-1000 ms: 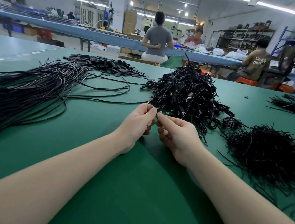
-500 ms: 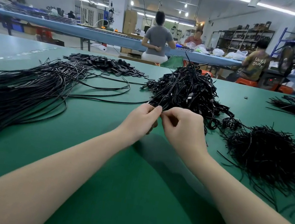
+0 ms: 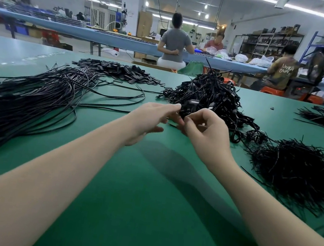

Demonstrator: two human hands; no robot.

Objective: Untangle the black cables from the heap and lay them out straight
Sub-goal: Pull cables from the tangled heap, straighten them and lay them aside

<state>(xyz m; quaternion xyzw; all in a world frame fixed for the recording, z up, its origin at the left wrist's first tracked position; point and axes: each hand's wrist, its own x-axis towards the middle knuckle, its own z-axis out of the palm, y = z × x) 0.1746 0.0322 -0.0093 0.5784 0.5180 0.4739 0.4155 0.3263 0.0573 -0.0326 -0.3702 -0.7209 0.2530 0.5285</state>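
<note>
At the near edge of the tangled black cable heap point(image 3: 206, 96), the right hand point(image 3: 206, 134) pinches a cable strand; the left hand point(image 3: 148, 120) extends straightened fingers beside it.

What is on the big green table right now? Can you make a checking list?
Surface: green table, bare in front of the arms.
Job's things: tangled heap of black cables in the middle; straightened cables spread at left.
Clutter: pile of short black strips at right; flat black pieces behind.
Grippers: left hand open, fingers reaching the heap; right hand pinches a cable at the heap's edge.
Cables: all black.
Surroundings: workshop, people at another bench.
</note>
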